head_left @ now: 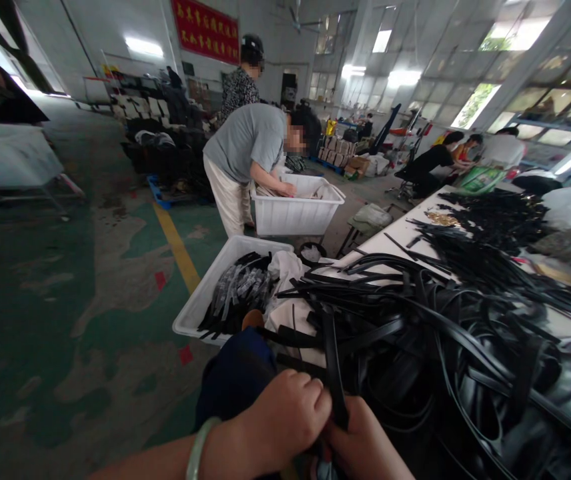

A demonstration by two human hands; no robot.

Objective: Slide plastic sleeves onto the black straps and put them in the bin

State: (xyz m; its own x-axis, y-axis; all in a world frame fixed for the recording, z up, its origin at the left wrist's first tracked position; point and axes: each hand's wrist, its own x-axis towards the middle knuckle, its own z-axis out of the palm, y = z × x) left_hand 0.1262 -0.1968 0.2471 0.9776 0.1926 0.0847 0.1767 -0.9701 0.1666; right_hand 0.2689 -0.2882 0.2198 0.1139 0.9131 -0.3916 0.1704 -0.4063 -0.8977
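Note:
A flat black strap [334,370] stands upright between my hands at the bottom of the view. My right hand [363,443] is closed round its lower part, the thumb lying along it. My left hand [288,410], with a pale green bangle [201,447] on the wrist, is curled into a fist against the strap's left side; its fingertips are hidden. Something small and blurred shows below the hands, too unclear to name. Just right of them, a large tangled heap of black straps [465,333] covers the near part of the white table [385,243].
A white plastic tub [185,320] of black strips stands ahead on the left. Beyond it, a bent-over person [250,143] reaches into another white tub [290,217]. Gold-coloured pieces [441,219] lie among straps farther along the table. Several people sit at its far end.

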